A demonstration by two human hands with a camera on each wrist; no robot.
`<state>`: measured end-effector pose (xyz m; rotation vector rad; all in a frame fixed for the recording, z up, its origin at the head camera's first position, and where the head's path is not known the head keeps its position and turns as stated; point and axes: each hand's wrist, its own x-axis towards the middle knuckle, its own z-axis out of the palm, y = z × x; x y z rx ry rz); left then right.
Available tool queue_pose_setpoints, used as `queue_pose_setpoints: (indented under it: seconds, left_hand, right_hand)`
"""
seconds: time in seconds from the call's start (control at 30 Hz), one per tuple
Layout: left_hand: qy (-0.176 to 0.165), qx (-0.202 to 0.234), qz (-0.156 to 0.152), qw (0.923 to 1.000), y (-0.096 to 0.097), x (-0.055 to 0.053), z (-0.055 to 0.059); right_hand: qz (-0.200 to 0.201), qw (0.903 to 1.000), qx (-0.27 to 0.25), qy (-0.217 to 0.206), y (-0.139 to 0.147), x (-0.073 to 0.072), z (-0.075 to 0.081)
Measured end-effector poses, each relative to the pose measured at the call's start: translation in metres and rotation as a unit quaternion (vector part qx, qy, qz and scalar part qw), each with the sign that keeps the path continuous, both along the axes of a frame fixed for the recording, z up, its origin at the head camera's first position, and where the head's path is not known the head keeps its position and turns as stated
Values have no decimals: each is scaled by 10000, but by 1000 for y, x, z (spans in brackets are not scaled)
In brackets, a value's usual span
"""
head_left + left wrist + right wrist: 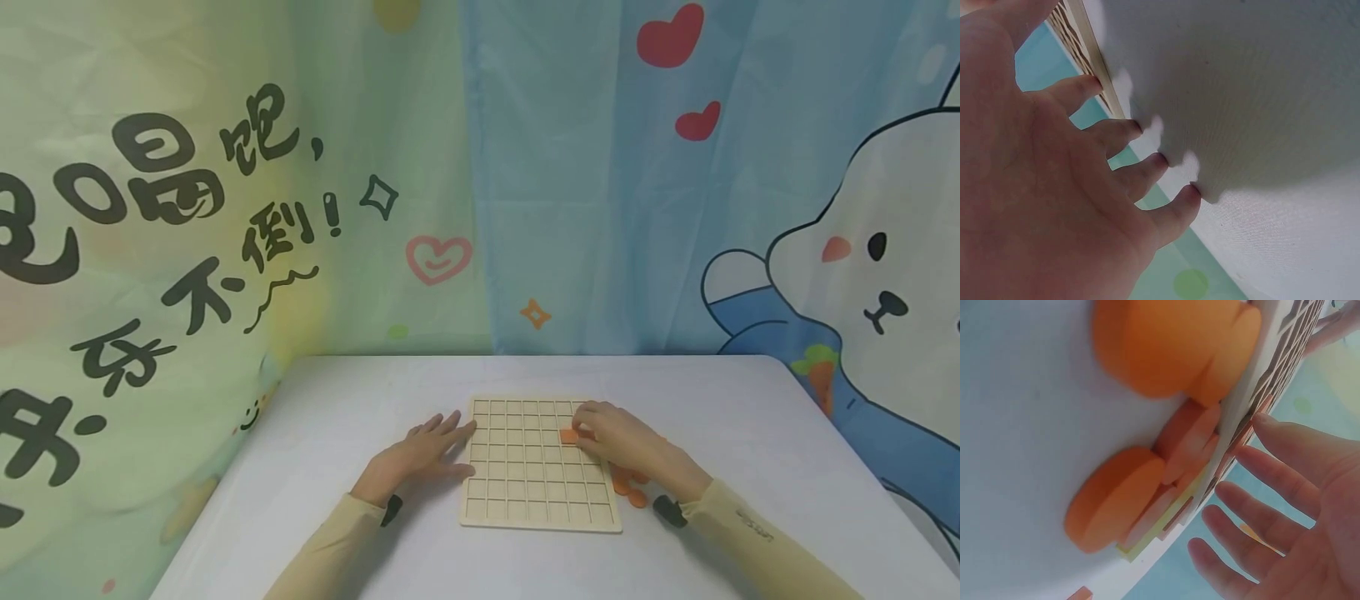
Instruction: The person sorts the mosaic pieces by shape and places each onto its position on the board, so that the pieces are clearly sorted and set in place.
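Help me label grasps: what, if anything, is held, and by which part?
Left hand holds nothing, only touching the board; whether the right hand grips the orange square cannot be told.

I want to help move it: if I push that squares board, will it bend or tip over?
The board probably won't bend much: it looks like wood, and its edges run straight. Tipping seems unlikely, since it lies flat on the white table, so a gentle push might just slide it. It may feel fairly light for its size, as it looks thin.
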<state>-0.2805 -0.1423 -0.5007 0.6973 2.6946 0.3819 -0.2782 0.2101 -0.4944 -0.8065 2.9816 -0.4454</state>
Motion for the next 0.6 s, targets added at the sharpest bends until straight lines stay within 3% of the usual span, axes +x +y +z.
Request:
queue_pose_setpoints:
  seconds: [0.6]
  left_hand:
    - [-36, -33, 7, 10000, 0, 0, 1]
  right_hand:
    - [-155, 9996, -204, -112, 17, -1, 5]
